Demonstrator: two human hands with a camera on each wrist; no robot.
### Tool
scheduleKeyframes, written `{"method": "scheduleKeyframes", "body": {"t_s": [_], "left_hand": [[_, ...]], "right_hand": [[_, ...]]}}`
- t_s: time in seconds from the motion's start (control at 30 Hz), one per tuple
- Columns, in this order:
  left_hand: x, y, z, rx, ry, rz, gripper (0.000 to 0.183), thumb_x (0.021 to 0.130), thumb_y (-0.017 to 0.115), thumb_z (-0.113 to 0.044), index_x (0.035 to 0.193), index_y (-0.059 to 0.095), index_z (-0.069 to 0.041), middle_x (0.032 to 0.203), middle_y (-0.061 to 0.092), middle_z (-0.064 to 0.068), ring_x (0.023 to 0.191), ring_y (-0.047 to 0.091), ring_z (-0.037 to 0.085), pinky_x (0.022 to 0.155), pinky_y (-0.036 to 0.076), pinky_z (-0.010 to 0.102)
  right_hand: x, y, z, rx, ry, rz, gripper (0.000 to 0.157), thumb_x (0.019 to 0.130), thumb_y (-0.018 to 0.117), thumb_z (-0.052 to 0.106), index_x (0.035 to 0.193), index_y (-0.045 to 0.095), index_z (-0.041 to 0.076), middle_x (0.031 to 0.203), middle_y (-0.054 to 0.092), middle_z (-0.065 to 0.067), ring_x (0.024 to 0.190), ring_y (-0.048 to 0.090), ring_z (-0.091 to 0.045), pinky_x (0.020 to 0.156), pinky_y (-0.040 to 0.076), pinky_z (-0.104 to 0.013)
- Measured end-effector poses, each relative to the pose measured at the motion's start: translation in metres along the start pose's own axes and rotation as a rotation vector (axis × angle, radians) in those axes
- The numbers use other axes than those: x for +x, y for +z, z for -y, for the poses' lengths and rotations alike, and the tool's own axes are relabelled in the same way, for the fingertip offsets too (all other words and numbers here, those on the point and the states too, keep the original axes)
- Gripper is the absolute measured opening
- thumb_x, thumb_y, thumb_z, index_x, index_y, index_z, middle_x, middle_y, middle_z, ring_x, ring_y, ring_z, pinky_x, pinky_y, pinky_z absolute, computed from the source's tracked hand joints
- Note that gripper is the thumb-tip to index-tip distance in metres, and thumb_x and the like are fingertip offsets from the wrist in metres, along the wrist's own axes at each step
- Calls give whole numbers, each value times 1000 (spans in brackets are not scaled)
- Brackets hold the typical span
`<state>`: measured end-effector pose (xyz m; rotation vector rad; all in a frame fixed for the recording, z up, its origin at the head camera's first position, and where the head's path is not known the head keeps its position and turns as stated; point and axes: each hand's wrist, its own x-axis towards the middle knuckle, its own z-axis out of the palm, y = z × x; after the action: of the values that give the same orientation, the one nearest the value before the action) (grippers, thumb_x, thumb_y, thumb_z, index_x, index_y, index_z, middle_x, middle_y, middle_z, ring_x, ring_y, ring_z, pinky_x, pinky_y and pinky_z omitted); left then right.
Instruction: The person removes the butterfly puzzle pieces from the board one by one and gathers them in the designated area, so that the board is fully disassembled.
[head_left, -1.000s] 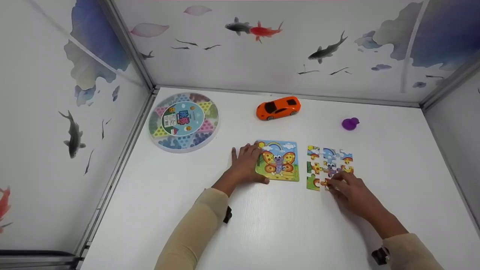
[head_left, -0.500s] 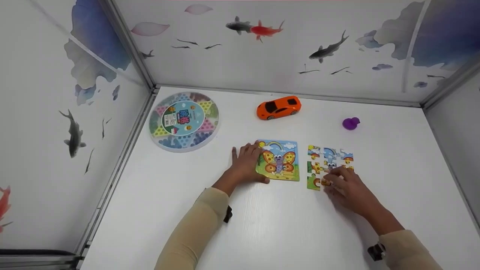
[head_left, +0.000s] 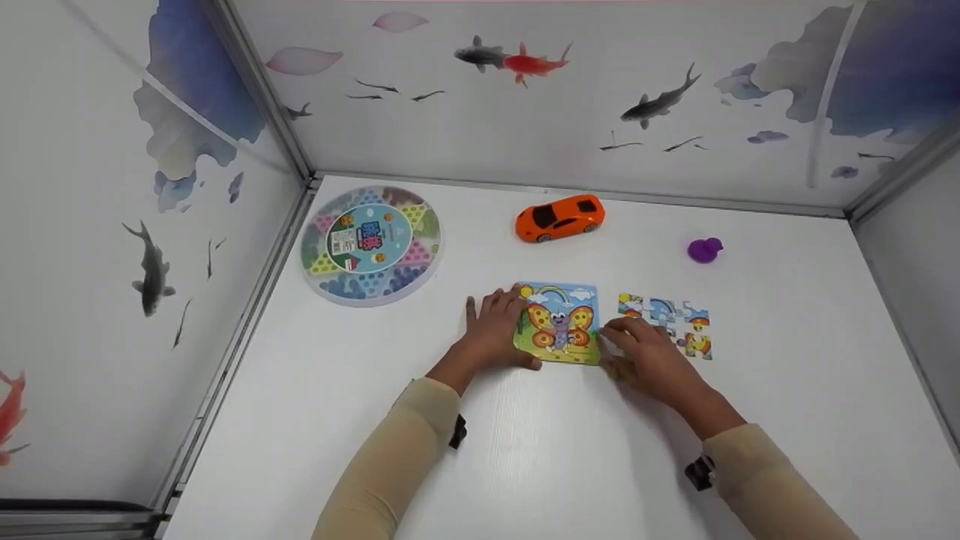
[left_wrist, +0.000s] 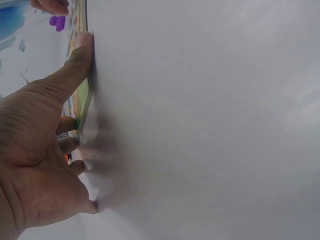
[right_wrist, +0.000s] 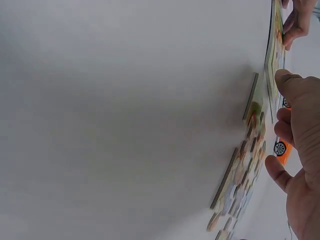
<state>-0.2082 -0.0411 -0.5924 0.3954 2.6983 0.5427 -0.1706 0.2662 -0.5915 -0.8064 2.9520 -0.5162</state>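
A square butterfly puzzle board [head_left: 559, 324] lies in the middle of the table. My left hand [head_left: 491, 331] rests at its left side, thumb along the near edge and fingers spread at the far left corner; the left wrist view shows the thumb [left_wrist: 75, 67] against the board's edge. My right hand [head_left: 656, 366] is at the board's right edge, fingertips close to or touching it, with nothing seen in its grasp. Loose puzzle pieces [head_left: 697, 343] lie in rows to the right. The right hand hides the nearer ones in the head view; the right wrist view shows a green corner piece [right_wrist: 254, 100].
An orange toy car [head_left: 560, 218] stands behind the board. A purple toy duck [head_left: 703, 250] sits at the back right. A round Chinese checkers box [head_left: 371, 246] lies at the back left. Panels printed with fish [head_left: 658, 97] wall in the white table [head_left: 525, 450].
My right hand was over the nearer loose pieces, fingering one in the middle column. It has moved left to the board's right edge. My left hand has stayed in place.
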Motion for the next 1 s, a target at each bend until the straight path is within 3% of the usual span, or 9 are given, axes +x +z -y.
{"method": "scheduleKeyframes", "body": {"t_s": [0.23,0.53,0.77,1.0], "left_hand": [[2,2,1,17,-2,3,117,82,94,-63,173,33,-23,188,15,1,172,17,31,137,6,72],[1,2,1,9,-8,-3,115,82,93,-64,172,34,-24,188,15,1,173,17,31,137,5,72],[-1,1,0,-5,-11,2,117,82,93,-63,173,33,-23,188,15,0,173,16,31,138,4,71],[-1,0,0,-18,-7,2,116,82,94,-63,172,34,-23,188,16,1,173,16,31,138,4,71]], "right_hand": [[16,6,14,12,2,46,53,104,81,28,153,67,16,152,64,-10,147,59,-37,120,45,-70],[25,15,22,11,-49,32,50,106,77,22,154,66,14,155,65,-8,146,59,-37,118,47,-67],[30,18,24,9,-23,74,50,109,73,21,158,63,18,162,61,-6,148,55,-37,118,43,-74],[31,16,28,34,-6,75,45,107,74,15,152,68,18,155,63,-9,145,56,-38,118,42,-77]]}}
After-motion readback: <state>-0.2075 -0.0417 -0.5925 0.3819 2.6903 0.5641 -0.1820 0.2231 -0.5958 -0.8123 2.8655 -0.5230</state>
